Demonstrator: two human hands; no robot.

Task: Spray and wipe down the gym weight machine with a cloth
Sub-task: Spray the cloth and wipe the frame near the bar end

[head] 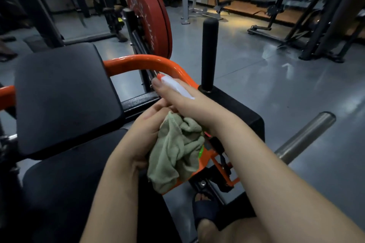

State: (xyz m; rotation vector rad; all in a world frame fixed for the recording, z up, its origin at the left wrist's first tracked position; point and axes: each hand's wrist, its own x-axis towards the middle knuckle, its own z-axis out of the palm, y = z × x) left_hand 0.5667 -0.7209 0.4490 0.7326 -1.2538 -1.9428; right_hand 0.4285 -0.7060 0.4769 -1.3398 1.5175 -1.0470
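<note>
Head view: my right grip [183, 102] curls round the spray bottle [175, 87], left grip [141, 136] clutches the cloth [175, 152]; I judge spraying and wiping both remain.

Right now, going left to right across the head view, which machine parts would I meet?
black back pad → red weight plates → black upright post → bare steel bar
</note>
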